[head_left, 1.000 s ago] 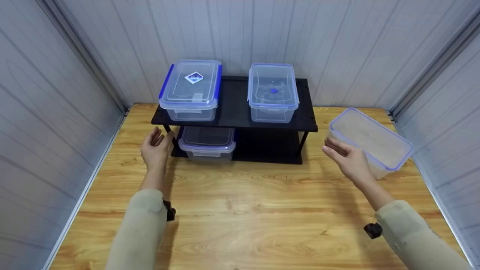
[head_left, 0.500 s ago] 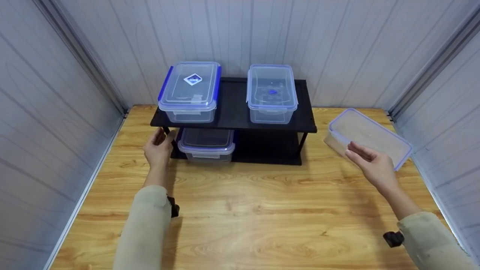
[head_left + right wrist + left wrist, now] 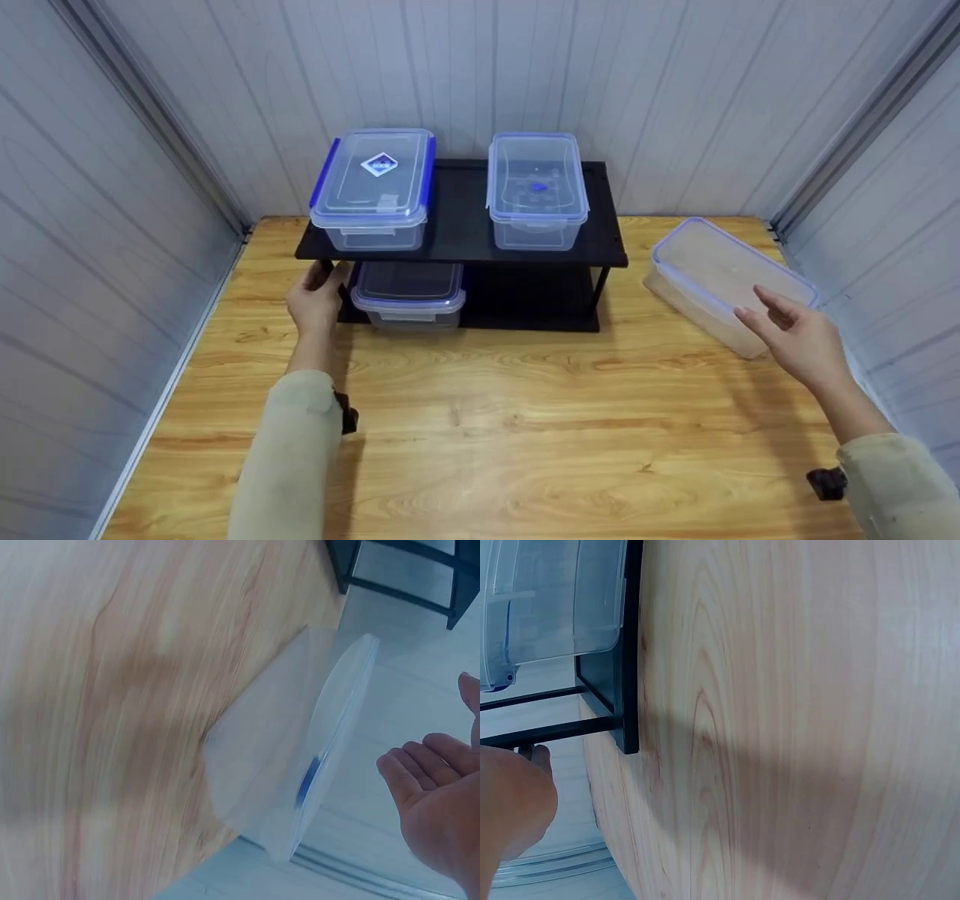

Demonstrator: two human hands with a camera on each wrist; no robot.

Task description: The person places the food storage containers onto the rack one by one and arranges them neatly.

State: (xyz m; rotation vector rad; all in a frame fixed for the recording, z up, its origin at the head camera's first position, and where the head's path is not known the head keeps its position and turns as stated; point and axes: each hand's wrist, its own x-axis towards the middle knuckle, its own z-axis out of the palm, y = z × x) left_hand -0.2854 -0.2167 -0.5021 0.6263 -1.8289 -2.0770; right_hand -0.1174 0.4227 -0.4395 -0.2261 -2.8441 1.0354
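Observation:
My left hand [image 3: 313, 304] holds the front left post [image 3: 555, 731] of a black two-tier rack [image 3: 461, 217], thumb on one side and fingers on the other. Part of the grip is hidden. Over the near right edge of a long clear food container [image 3: 727, 266] with a pale blue rim, my right hand [image 3: 806, 341] hovers with loosely bent fingers and nothing in it. In the right wrist view the container [image 3: 277, 742] stands on the table, apart from the hand [image 3: 442, 795].
Two lidded containers stand on the rack's top: a blue-clipped one [image 3: 375, 184] at left, a narrower one [image 3: 536, 184] at right. Another lidded container [image 3: 409, 296] sits on the lower tier's left. Pale panel walls [image 3: 465, 75] enclose the wooden table [image 3: 487, 442].
My right hand has moved right and toward me across the long container. The left hand has closed in on the rack's post. The view has shifted slightly; the containers stay put.

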